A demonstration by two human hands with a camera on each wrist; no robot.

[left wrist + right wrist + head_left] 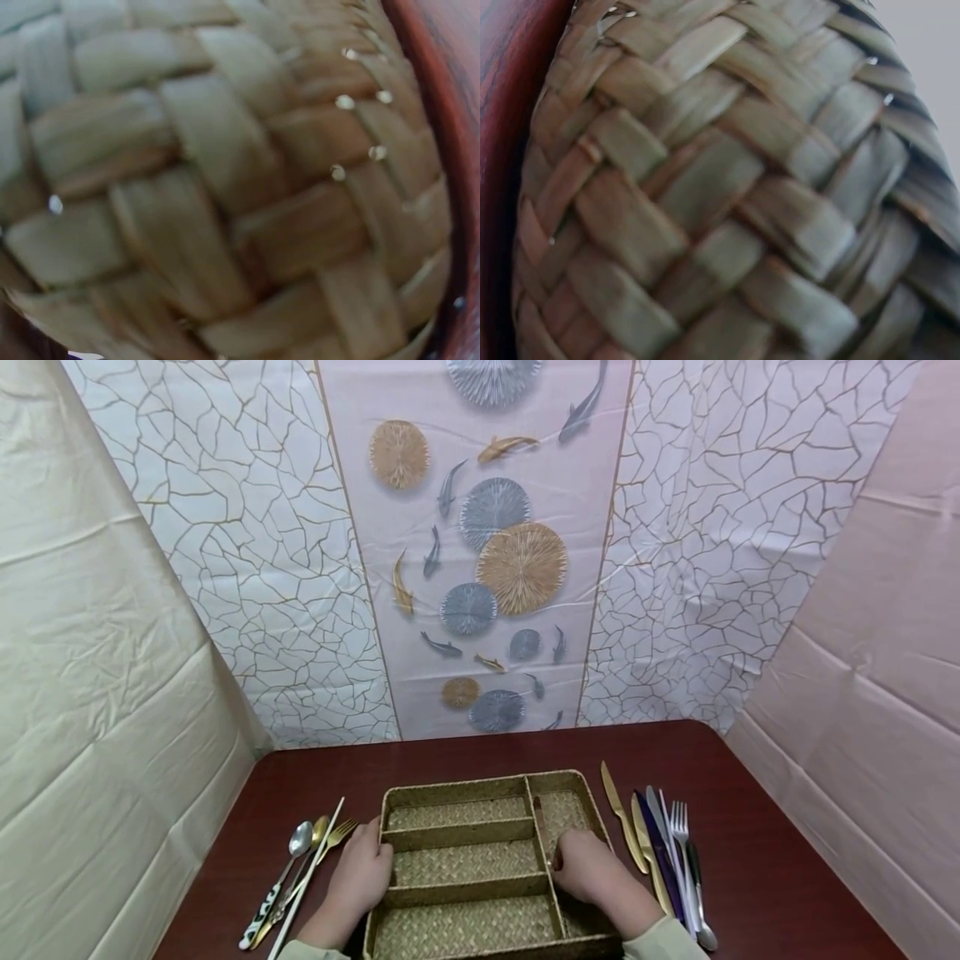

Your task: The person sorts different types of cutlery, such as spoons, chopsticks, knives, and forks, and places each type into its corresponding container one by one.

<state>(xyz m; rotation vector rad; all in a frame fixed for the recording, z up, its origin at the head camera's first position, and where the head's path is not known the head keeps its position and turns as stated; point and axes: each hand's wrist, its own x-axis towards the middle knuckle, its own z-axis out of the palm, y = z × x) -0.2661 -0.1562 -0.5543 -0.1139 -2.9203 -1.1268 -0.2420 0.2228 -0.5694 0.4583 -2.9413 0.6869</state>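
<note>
A woven tray (465, 880) with several compartments lies on the table. My left hand (362, 870) grips its left edge, thumb near the rim. Inside the long right compartment, my right hand (585, 870) has curled fingers around the lower part of a slim brown-ended utensil (539, 814), which lies along the divider. The hand covers the rest of it, so its exact kind is hidden. Both wrist views are filled by the tray's woven outer wall (225, 180), seen also from the other side as a woven wall (705, 180); neither hand shows there.
Left of the tray lie a spotted-handled spoon (300, 839), a gold fork (341, 832) and a pale chopstick (315, 860). To the right are gold knives (619, 806), a fork (680, 827) and other cutlery. Dark red tabletop (322, 777) surrounds them; cloth hangs behind.
</note>
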